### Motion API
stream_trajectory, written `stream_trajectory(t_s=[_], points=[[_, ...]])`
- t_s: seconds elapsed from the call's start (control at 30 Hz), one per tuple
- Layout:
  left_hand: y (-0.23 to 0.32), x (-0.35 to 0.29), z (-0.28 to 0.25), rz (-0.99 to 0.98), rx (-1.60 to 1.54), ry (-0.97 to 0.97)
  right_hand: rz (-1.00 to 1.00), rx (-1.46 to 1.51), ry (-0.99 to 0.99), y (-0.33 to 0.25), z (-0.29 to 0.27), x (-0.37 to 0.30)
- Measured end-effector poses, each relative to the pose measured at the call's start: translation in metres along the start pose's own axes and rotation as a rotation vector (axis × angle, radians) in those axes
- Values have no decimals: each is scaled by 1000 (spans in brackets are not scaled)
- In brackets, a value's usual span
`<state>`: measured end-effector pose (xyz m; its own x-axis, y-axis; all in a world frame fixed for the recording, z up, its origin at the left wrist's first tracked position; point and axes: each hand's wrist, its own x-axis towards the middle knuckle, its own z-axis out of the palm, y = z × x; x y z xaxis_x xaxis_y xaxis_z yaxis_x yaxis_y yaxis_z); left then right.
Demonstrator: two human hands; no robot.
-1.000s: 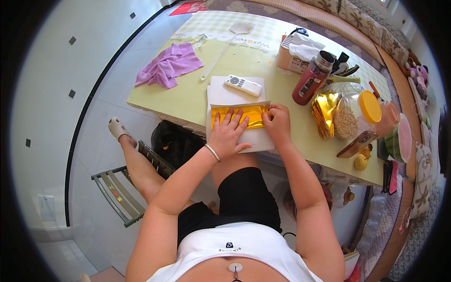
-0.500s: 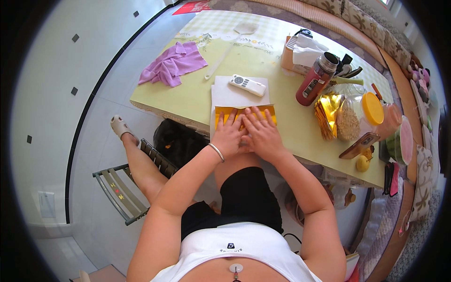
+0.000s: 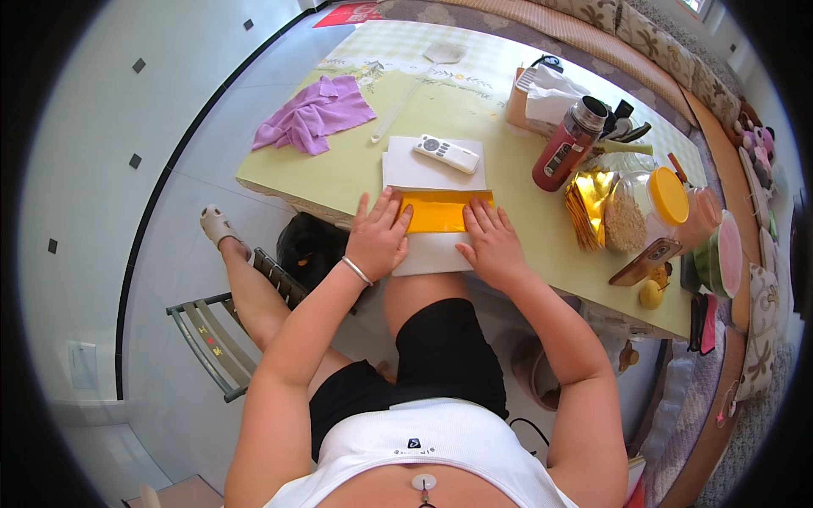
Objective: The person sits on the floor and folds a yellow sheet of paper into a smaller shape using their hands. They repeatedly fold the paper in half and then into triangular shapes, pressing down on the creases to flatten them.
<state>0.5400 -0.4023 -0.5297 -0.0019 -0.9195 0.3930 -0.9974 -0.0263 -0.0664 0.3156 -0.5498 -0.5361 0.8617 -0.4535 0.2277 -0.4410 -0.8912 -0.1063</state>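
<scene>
A shiny gold foil sheet (image 3: 436,216) lies flat on white paper (image 3: 436,256) at the table's near edge, with a darker gold strip along its far side. My left hand (image 3: 378,233) rests on its left end, fingers stretched out and palm down. On the right end lies my right hand (image 3: 494,244), its fingers extended flat on the foil. Neither hand grips anything. A white remote control (image 3: 446,153) sits on the far part of the white paper, beyond the foil.
To the right stand a dark red thermos (image 3: 569,144), a stack of gold foil sheets (image 3: 588,210), a yellow-lidded jar (image 3: 631,222) and a leaning phone (image 3: 644,261). A tissue box (image 3: 527,114) is behind. A purple cloth (image 3: 313,116) and a fly swatter (image 3: 406,97) lie left.
My hands have moved apart from the foil's middle to its two ends. The foil's near part and the white paper below it now show between them.
</scene>
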Motion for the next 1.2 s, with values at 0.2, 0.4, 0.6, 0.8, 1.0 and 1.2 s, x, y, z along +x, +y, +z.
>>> stream_trajectory(t_s=[0.2,0.4,0.6,0.8,1.0,1.2], points=[[-13,23,-2,73,92,-5,-70,-20,89,-2,-25,18],[-37,35,-7,52,118,109,-211,-95,209,0,-11,24],[27,27,0,18,-239,52,-122,132,271,-27,-1,30],[36,29,14,-465,-604,322,242,622,266,2,-1,41],[36,37,18,-587,-518,243,255,423,194,-6,-1,44],[34,39,24,-555,-466,247,-215,103,366,-35,-2,34]])
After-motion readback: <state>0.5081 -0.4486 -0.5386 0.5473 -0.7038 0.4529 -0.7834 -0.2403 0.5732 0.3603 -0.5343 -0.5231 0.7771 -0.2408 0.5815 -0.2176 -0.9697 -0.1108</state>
